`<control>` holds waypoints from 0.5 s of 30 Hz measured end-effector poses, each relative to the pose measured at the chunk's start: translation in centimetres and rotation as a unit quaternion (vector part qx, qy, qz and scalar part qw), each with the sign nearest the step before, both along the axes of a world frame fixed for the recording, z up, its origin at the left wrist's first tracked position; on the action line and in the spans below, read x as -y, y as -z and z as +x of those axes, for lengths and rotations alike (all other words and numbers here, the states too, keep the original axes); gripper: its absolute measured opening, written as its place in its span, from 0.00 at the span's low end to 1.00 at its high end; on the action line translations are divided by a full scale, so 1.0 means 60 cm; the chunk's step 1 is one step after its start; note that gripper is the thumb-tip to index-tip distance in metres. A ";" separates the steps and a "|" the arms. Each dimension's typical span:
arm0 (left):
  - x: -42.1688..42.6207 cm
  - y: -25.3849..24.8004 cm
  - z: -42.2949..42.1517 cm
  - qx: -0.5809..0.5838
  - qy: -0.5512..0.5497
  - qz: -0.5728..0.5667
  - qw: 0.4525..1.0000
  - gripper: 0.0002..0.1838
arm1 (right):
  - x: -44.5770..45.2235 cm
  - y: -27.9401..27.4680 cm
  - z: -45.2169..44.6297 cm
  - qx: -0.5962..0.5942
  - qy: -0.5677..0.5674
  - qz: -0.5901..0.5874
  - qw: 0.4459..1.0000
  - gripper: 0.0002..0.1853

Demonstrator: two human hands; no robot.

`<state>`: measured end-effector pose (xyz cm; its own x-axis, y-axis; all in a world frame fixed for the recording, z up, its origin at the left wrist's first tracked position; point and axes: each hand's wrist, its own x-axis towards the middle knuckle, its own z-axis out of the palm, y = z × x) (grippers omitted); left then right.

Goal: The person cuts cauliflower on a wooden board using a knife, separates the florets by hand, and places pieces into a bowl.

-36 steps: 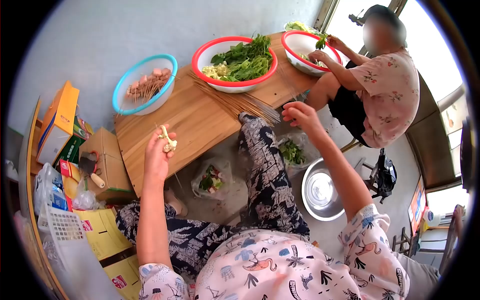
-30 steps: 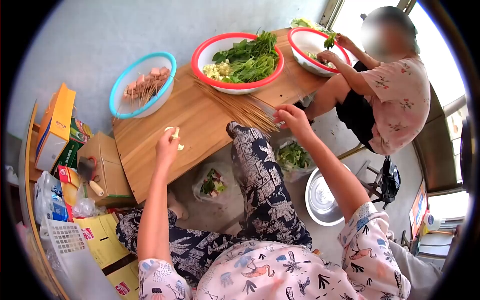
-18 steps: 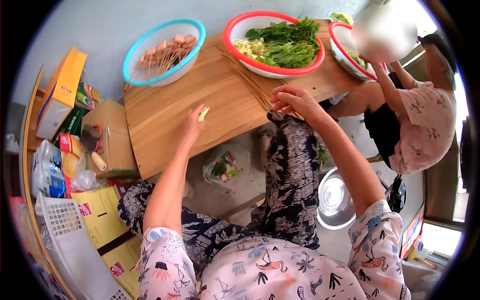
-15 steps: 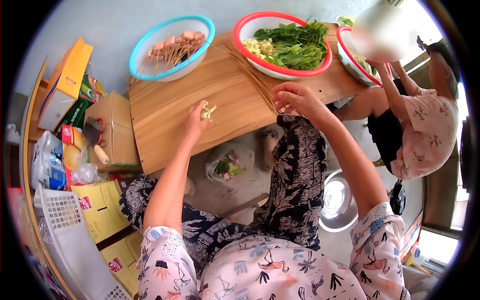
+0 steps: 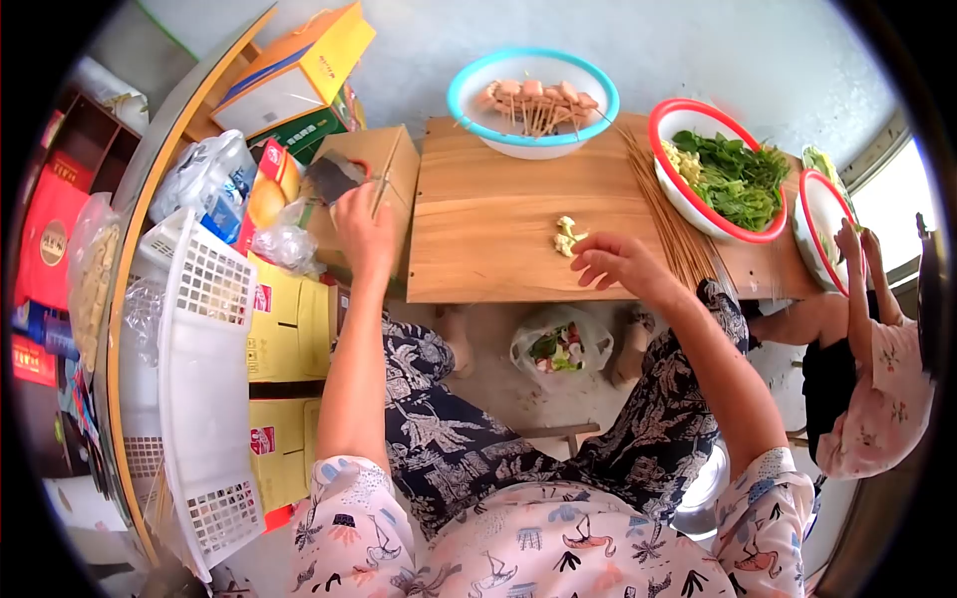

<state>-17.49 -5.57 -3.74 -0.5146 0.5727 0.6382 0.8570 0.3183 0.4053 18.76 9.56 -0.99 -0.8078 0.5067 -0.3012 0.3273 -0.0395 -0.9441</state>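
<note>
My left hand [image 5: 364, 227] is over the cardboard box at the table's left, fingers closed around the handle of a dark-bladed knife [image 5: 329, 179]; the handle is mostly hidden by the hand. A red-handled tool beside the blade shows only in part. A pale cauliflower floret [image 5: 567, 237] lies on the wooden table [image 5: 488, 219]. Just right of the floret, my right hand [image 5: 623, 264] hovers near the front edge, fingers apart and holding nothing. Thin bamboo skewers [image 5: 668, 219] lie in a loose row beyond it.
A blue-rimmed bowl [image 5: 533, 149] holds skewered pieces; a red-rimmed bowl [image 5: 733, 231] holds greens and florets. Another red-rimmed bowl [image 5: 809, 224] stands before a co-worker [image 5: 877, 399]. Below the table is a plastic bag of scraps [image 5: 560, 349]. Cartons and a white basket [image 5: 204, 399] are at left.
The view has turned left. My left hand has let go of the floret, which now lies on the table, and has moved left to the knife on the box. My right hand is nearer the floret.
</note>
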 end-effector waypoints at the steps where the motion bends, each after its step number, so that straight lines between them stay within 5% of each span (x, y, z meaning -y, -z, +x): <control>1: 0.010 0.016 -0.039 0.019 -0.037 -0.001 0.999 0.22 | 0.003 0.010 -0.010 0.008 0.004 -0.021 1.000 0.15; 3: 0.021 0.028 -0.072 0.081 -0.159 -0.062 0.982 0.27 | 0.008 0.030 -0.026 0.014 0.004 -0.038 0.999 0.15; 7: 0.026 0.054 -0.109 0.121 -0.204 -0.071 0.969 0.29 | 0.006 0.073 -0.025 0.012 0.035 -0.098 0.995 0.15; 9: 0.023 0.061 -0.129 0.422 -0.139 0.000 0.896 0.24 | 0.000 0.095 -0.022 0.051 0.110 -0.145 0.982 0.16; 10: 0.025 0.063 -0.143 0.422 -0.138 0.000 0.896 0.24 | -0.004 0.100 -0.023 0.053 0.119 -0.139 0.982 0.16; 12: 0.033 0.050 -0.157 0.636 -0.021 0.116 0.763 0.15 | -0.002 0.103 -0.027 0.034 0.110 -0.132 0.985 0.16; 15: 0.034 0.013 -0.140 0.683 0.044 0.244 0.687 0.11 | -0.001 0.103 -0.038 0.005 0.088 -0.104 0.991 0.16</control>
